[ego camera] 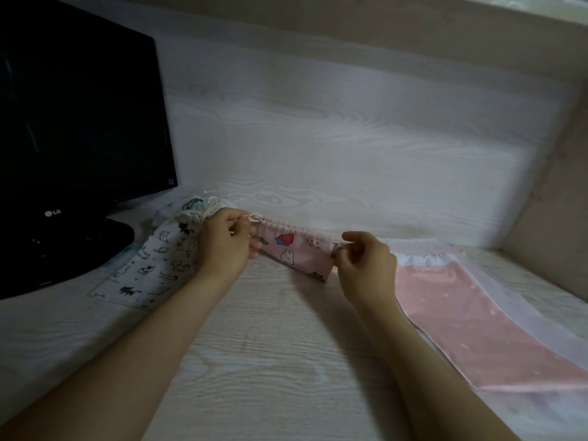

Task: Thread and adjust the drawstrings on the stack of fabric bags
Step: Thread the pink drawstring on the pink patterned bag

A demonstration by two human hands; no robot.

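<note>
I see the pink bag (294,249) held stretched sideways to the right of the monitor (79,122), gathered channel on top. It is printed with a bunny, a red-and-blue shape and green bits. The left hand (227,246) pinches its pale cord (253,218) at the end nearer the monitor, and the right hand (366,265) pinches the channel's far end. The cat bag (159,265), white with small black and outlined cats, lies flat just beside the monitor's base. Its mouth is cinched and its white cords (210,206) are bunched on top. Farthest from the monitor I see the plain bag (477,319), pale pink with a white gathered top, flat inside a clear sleeve (521,316).
</note>
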